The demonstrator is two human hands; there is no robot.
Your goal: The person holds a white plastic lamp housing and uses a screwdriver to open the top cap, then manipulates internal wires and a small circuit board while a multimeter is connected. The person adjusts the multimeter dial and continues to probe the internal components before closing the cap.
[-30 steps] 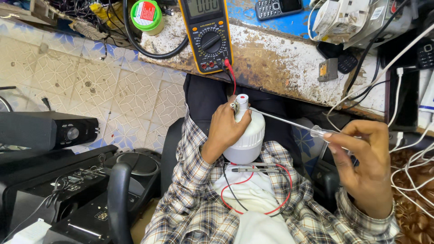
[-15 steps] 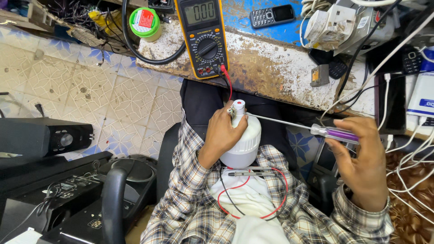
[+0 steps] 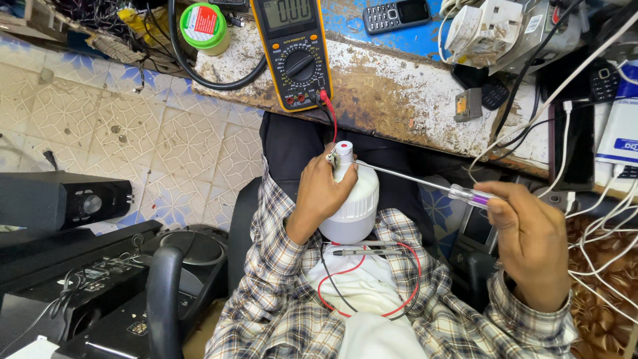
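My left hand grips a white bulb-shaped lamp over my lap, its narrow cap end pointing up toward the bench. My right hand holds a long screwdriver by its clear purple handle. The metal shaft runs left and its tip touches the neck of the lamp near my left thumb. Red and black test leads loop across my lap, and a probe lies under the lamp.
A yellow multimeter lies on the worn bench edge, its red lead hanging down. A green-lidded tub, a small phone, white plugs and cables sit on the bench. Black speakers stand on the tiled floor at left.
Both hands with the lamp and screwdriver sit a little higher and closer in the view. The screwdriver tip stays at the lamp's neck.
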